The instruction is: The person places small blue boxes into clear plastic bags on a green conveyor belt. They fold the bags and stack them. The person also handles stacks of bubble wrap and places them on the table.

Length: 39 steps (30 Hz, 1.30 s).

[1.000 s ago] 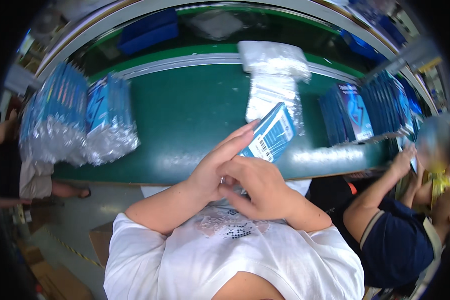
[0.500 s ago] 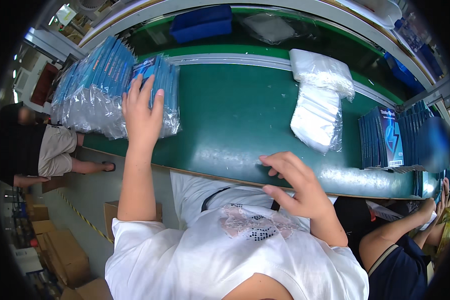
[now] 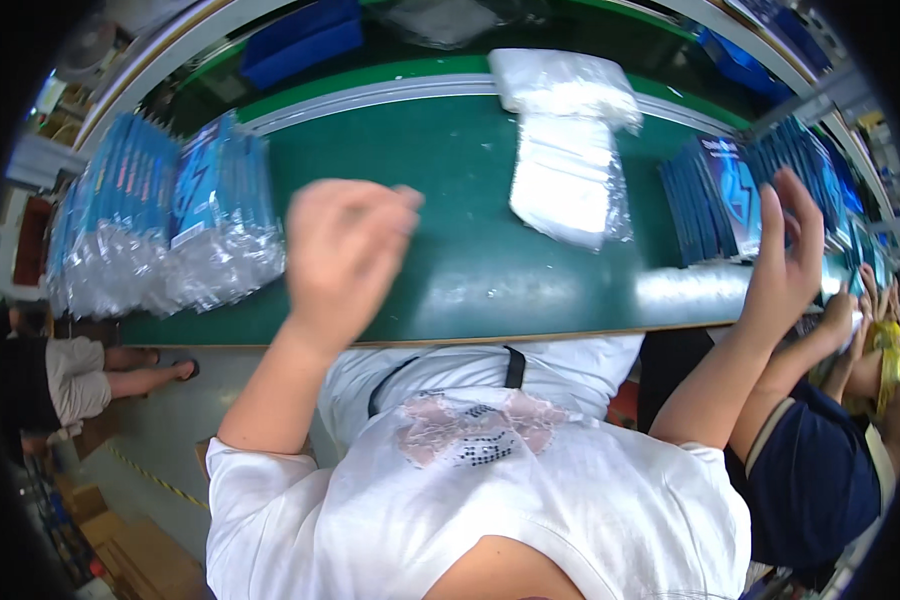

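Over the green tabletop, apart from the bagged stack, hovers my left hand point(image 3: 342, 255), its fingers smeared by motion. Nothing shows clearly in it. My right hand point(image 3: 795, 245) is raised at the right, its thumb and fingers apart and nothing seen between them. It overlaps the end of a row of flat blue boxes point(image 3: 740, 200) standing on edge; I cannot tell whether it touches them. Flat blue boxes in clear plastic bags point(image 3: 205, 200) stand packed together at the left. A pile of clear plastic bags point(image 3: 565, 180) lies toward the back of the table.
A metal rail point(image 3: 390, 90) runs along the table's back, with a blue bin point(image 3: 305, 42) beyond it. At the right sits a co-worker in dark clothes point(image 3: 815, 470), hands near more blue boxes. Another person point(image 3: 75, 385) is at the far left, by cardboard boxes point(image 3: 140, 560).
My left hand has come off the bagged boxes and swung right. My right hand has moved right and up to the blue boxes. The whole view has shifted toward the right.
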Each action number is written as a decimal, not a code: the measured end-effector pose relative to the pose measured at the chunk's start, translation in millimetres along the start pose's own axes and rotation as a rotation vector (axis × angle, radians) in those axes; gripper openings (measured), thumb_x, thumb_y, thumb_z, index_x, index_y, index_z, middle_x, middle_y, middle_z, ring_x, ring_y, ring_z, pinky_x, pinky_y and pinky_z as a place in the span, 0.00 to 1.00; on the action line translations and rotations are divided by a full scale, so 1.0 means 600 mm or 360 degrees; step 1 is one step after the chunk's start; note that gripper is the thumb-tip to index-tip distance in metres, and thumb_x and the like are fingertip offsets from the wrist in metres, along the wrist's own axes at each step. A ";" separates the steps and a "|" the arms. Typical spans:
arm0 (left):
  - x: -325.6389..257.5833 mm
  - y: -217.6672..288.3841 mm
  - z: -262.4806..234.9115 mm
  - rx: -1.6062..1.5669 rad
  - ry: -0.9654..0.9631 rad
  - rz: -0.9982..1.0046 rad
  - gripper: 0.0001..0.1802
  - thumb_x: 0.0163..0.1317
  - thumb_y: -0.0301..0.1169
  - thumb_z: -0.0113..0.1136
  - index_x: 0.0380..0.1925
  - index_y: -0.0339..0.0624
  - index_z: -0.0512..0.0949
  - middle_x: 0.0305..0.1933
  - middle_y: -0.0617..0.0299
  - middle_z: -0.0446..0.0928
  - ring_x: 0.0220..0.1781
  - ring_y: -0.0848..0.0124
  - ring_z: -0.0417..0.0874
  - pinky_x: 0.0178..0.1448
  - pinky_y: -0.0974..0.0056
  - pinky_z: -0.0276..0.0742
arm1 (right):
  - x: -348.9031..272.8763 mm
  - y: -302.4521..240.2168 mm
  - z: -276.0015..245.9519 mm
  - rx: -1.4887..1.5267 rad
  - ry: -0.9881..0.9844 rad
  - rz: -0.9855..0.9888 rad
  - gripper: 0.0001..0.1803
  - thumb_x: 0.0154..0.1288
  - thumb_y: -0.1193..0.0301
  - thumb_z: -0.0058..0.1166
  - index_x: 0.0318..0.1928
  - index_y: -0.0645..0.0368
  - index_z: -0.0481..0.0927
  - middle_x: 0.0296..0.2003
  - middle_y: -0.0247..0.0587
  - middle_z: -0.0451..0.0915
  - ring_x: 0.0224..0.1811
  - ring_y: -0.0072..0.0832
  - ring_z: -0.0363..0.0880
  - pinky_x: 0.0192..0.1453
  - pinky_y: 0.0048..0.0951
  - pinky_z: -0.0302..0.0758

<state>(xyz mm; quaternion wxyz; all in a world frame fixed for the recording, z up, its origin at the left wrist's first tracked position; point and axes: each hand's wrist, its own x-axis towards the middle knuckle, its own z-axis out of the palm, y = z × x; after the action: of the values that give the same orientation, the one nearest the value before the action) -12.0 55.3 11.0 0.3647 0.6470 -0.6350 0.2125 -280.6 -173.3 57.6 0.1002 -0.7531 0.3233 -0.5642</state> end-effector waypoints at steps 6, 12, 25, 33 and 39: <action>0.023 0.044 0.145 -0.0337 -0.0494 0.0164 0.14 0.52 0.24 0.61 0.42 0.46 0.80 0.50 0.64 0.76 0.52 0.61 0.74 0.56 0.58 0.66 | 0.028 0.127 0.017 -0.0602 -0.0745 0.0471 0.41 0.44 0.49 0.67 0.54 0.64 0.73 0.43 0.55 0.78 0.48 0.47 0.76 0.59 0.39 0.67; 0.044 0.031 0.185 -0.0298 -0.0698 0.0064 0.12 0.53 0.21 0.58 0.38 0.42 0.78 0.39 0.61 0.74 0.44 0.62 0.74 0.50 0.60 0.69 | -0.015 0.056 0.033 -0.0202 0.0014 -0.0101 0.34 0.46 0.54 0.65 0.52 0.60 0.74 0.45 0.44 0.76 0.46 0.36 0.75 0.57 0.34 0.67; 0.053 0.049 0.184 -0.0885 -0.0405 -0.0322 0.08 0.52 0.22 0.61 0.34 0.39 0.80 0.37 0.57 0.73 0.40 0.59 0.75 0.44 0.62 0.73 | -0.159 -0.026 0.067 0.2336 -0.1321 0.1908 0.30 0.59 0.79 0.55 0.61 0.74 0.61 0.48 0.51 0.76 0.45 0.28 0.80 0.49 0.26 0.78; 0.058 0.044 0.170 -0.1304 -0.0642 -0.1265 0.11 0.54 0.18 0.58 0.38 0.35 0.81 0.30 0.63 0.76 0.32 0.77 0.77 0.38 0.72 0.73 | -0.143 -0.003 0.071 0.2138 -0.1305 0.1920 0.32 0.61 0.78 0.54 0.63 0.75 0.57 0.49 0.51 0.76 0.45 0.27 0.79 0.48 0.25 0.78; 0.059 0.058 0.163 -0.1287 -0.0730 -0.1003 0.09 0.55 0.20 0.57 0.37 0.35 0.79 0.30 0.64 0.76 0.31 0.80 0.76 0.36 0.74 0.73 | -0.171 -0.005 0.080 0.1673 -0.0794 0.1888 0.24 0.61 0.76 0.56 0.55 0.74 0.65 0.43 0.46 0.78 0.45 0.24 0.77 0.47 0.23 0.75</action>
<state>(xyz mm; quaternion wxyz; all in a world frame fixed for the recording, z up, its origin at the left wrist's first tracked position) -60.5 -38.1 -18.9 0.4821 0.6437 -0.5050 -0.3135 -251.3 -119.6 -37.6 0.7885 -0.4157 0.3292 -0.3116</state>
